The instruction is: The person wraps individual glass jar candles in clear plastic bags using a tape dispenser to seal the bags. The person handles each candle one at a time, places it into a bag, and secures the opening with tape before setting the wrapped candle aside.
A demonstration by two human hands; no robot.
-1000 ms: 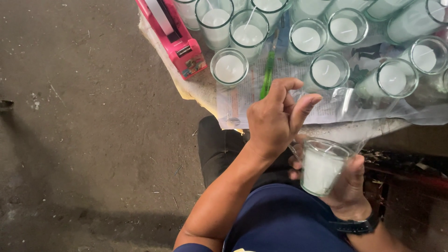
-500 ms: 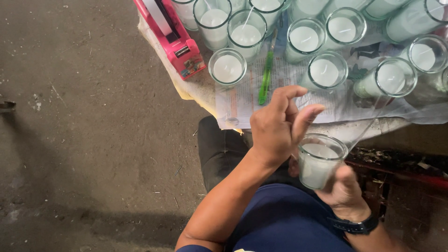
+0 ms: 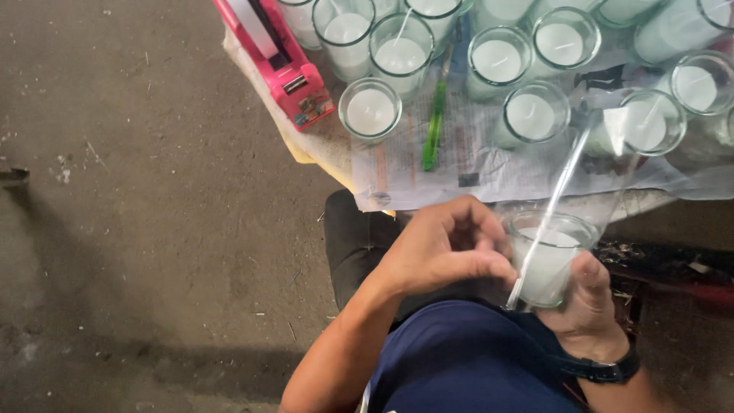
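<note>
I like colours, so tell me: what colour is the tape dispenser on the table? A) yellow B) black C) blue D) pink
D: the tape dispenser lying at the table's left edge, beside the glass candles, is bright pink.

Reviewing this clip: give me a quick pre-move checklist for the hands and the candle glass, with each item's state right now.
1. Right hand has a grip under the candle glass: ok.
2. Glass upright: ok, only slightly tilted.
3. Left hand at the glass side, fingers pinched: ok.
4. Clear plastic wrap rising over the glass: ok; whether it fully surrounds the glass, cannot tell.
5. Pink tape dispenser on the table edge near the left hand: ok.
6. Free spot among the filled glasses on the newspaper: cannot tell.
</note>
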